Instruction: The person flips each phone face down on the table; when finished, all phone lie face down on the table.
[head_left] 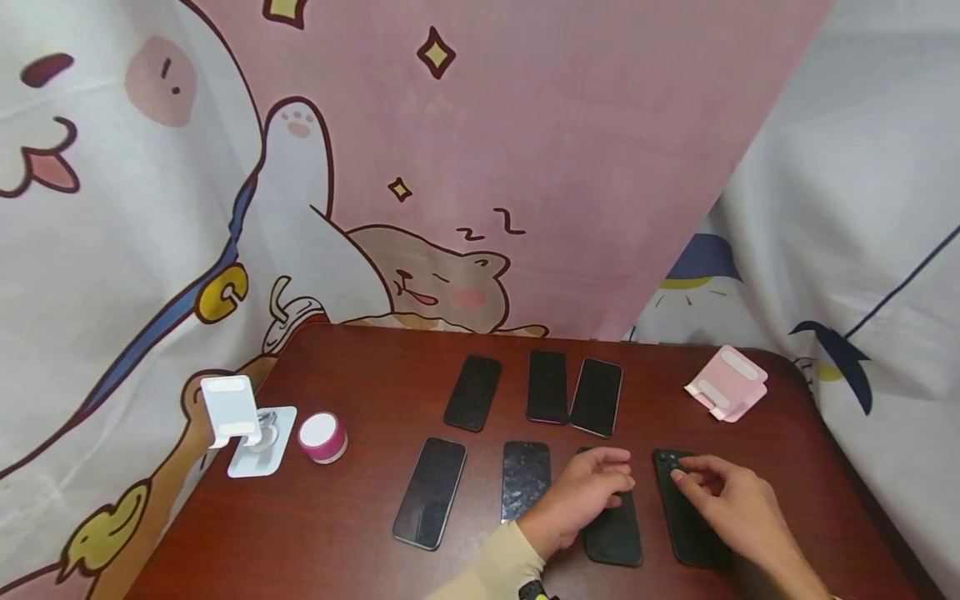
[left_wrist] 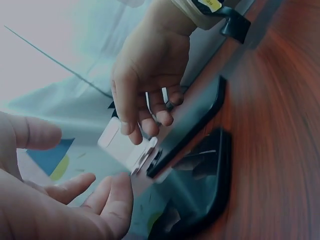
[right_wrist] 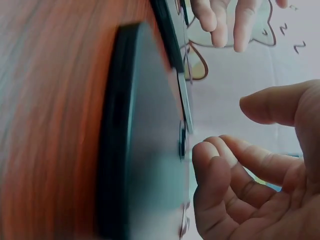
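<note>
My left hand (head_left: 581,496) hovers over a dark phone (head_left: 613,533) lying on the table, its fingers loosely bent and holding nothing. To the right, a black phone (head_left: 693,525) lies back side up with its camera bump at the far end. Over that end is my right hand (head_left: 738,504), thumb and fingers apart. The right wrist view shows a gap between the right hand (right_wrist: 250,190) and the near phone (right_wrist: 155,150). Both phones also appear in the left wrist view, beyond my left hand (left_wrist: 75,200). A phone with a patterned reflection (head_left: 525,475) lies left of my left hand.
A silver-edged phone (head_left: 430,493) lies further left. Behind are three more phones, a dark one (head_left: 472,393), another (head_left: 547,387) and a light-edged one (head_left: 596,397). A pink stand (head_left: 729,383) is back right; a white stand (head_left: 231,408) and a pink-and-white round object (head_left: 322,437) are left.
</note>
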